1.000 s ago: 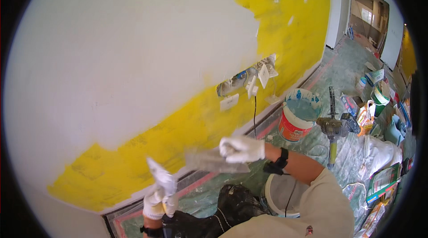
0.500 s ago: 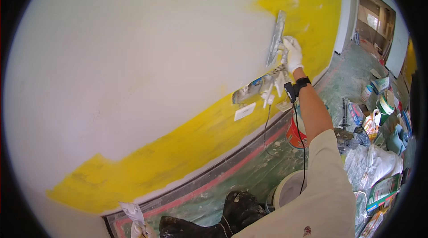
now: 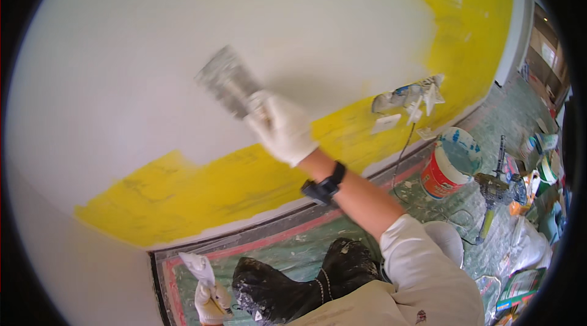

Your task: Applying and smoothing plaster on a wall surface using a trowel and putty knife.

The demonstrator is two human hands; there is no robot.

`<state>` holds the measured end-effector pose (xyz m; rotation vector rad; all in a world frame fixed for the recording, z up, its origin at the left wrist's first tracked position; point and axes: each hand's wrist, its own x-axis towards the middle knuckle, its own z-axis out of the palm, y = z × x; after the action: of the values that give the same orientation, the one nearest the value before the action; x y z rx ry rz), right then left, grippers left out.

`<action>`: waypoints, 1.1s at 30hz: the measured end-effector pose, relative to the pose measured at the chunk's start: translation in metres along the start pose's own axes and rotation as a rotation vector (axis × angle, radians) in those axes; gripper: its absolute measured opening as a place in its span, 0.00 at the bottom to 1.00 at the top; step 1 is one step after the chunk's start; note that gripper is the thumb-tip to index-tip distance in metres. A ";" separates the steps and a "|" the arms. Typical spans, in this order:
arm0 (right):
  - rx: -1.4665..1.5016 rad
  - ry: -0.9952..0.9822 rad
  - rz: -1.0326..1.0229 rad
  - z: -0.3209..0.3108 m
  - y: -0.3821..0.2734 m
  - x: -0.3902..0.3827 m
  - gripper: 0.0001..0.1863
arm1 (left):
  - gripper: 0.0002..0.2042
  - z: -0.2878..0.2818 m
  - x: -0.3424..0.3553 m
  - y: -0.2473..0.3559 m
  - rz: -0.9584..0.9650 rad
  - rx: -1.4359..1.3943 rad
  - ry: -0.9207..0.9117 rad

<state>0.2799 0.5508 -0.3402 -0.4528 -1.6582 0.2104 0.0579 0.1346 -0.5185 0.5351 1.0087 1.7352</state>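
My right hand [image 3: 278, 127], in a white glove, grips a wide steel trowel [image 3: 223, 75] at the white wall [image 3: 153, 69], above the band of yellow coating [image 3: 232, 191]. My left hand [image 3: 211, 301], also gloved, is low at the bottom left, closed on a putty knife [image 3: 195, 265] with a pale, smeared blade. Right of my right hand, a long cutout [image 3: 391, 100] in the wall shows wires, with loose white socket plates [image 3: 385, 122] hanging at it.
A red-and-white bucket [image 3: 440, 176] and a mixer tool [image 3: 492, 188] stand at the right on green floor sheeting [image 3: 513, 106], among bags and containers [image 3: 529, 243]. A pale bucket [image 3: 446, 237] is partly behind my arm. Black shoes [image 3: 275, 283] are below; a doorway [image 3: 544, 51] is far right.
My right hand first rose with the trowel to above the socket cutout, then swept left along the white wall. My left hand went lower. The view has shifted, moving the wall features rightward.
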 end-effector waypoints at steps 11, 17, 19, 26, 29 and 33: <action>0.387 -0.297 0.287 0.107 -0.089 -0.108 0.11 | 0.31 -0.080 -0.070 -0.004 -0.056 -0.140 -0.157; 0.131 0.097 0.499 -0.090 0.089 -0.118 0.16 | 0.29 -0.083 -0.069 -0.016 -0.158 -0.128 0.019; 0.265 0.274 0.517 -0.137 0.152 -0.129 0.14 | 0.27 -0.063 -0.050 -0.025 -0.160 -0.066 0.078; 0.037 0.333 0.614 -0.154 0.160 -0.124 0.18 | 0.21 0.024 -0.006 -0.014 -0.175 -0.028 -0.029; 0.051 0.423 0.619 -0.159 0.156 -0.121 0.17 | 0.22 0.061 -0.008 -0.013 -0.117 0.109 0.102; 0.036 0.418 0.530 -0.159 0.148 -0.118 0.13 | 0.22 0.077 -0.007 -0.016 -0.116 0.140 0.163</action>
<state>0.4705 0.6165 -0.4831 -0.8442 -1.1006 0.4996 0.1263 0.1595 -0.4888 0.4192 1.2589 1.6334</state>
